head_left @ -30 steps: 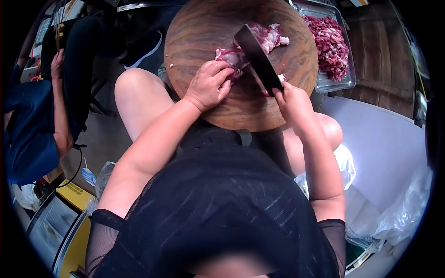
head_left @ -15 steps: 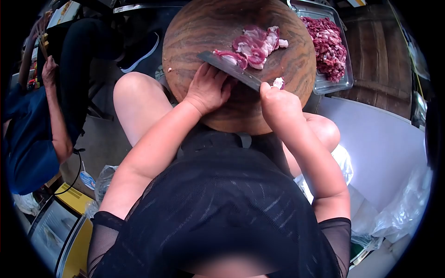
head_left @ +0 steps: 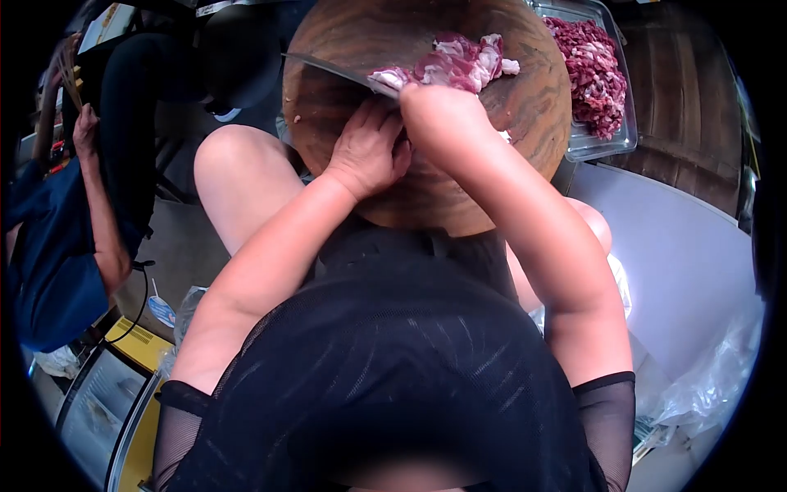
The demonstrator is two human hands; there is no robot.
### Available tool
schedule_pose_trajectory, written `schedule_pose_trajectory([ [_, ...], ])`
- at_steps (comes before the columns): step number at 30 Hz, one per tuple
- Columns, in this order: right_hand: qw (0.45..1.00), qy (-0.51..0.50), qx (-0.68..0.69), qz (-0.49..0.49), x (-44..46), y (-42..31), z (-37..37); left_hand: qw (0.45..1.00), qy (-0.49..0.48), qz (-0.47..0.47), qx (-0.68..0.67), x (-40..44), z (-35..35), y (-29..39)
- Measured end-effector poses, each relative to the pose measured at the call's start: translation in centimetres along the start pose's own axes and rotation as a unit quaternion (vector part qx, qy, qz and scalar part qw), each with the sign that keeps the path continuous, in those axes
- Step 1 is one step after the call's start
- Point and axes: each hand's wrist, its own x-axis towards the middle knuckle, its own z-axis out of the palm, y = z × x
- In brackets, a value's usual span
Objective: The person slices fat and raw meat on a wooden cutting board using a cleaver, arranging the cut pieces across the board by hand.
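Gripping the knife (head_left: 328, 69), the fingers of the right hand (head_left: 438, 111) are closed around its handle, which they mostly hide, in the head view. The blade slants off to the left, over the round wooden chopping block (head_left: 459, 201). The left hand (head_left: 366, 152) lies palm down on the near left part of the block, its fingers pointing away from the body and just short of the blade. Their tips are partly hidden, so I cannot tell whether they pinch anything.

The piece of meat (head_left: 461, 62), red with white fat, lies on the far half of the block, beyond the right fingers and apart from the left ones. Its left end reaches the knife near the handle; whether the edge touches it is unclear. A small white scrap (head_left: 506, 136) sits to the right, partly behind the right forearm.

Right of the block, a clear tray (head_left: 630, 141) holds a heap of cut meat (head_left: 586, 78). At the far left, another person's hand (head_left: 85, 129) holds a bunch of thin sticks (head_left: 68, 75).
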Motion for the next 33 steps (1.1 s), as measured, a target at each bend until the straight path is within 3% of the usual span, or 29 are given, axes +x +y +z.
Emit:
schedule_pose_trajectory([
  [6,0.991,-0.070,-0.026,0.114,-4.2,1.5,-0.6,1.000,-0.001,-0.007,-0.005,-0.6,-0.1,-0.8],
  [11,0.986,-0.054,0.006,0.161,-11.7,5.6,0.3,1.000,-0.021,0.009,-0.018,-0.8,-0.1,-1.1],
  [13,0.980,0.056,0.015,0.189,-13.0,5.0,0.4,0.999,0.017,0.026,-0.016,-1.1,-0.5,-0.7],
  [16,0.971,0.087,0.074,0.208,-13.1,3.0,0.2,0.996,0.069,0.049,0.010,-1.7,-0.9,-0.6],
  [18,0.978,0.097,0.040,0.182,-12.8,2.7,0.8,0.997,0.001,0.054,-0.058,-2.2,-0.7,-0.7],
  [20,0.988,0.112,-0.024,0.099,-11.9,2.8,1.1,0.997,0.029,0.058,-0.041,-2.2,-0.6,-0.2],
  [24,0.994,0.034,-0.090,0.060,-9.8,2.6,0.3,0.999,0.019,0.036,-0.029,-2.1,-0.6,0.2],
  [33,0.998,-0.048,-0.011,0.034,-2.5,0.1,-0.2,0.996,0.015,0.041,-0.072,-1.7,-0.4,0.1],
])
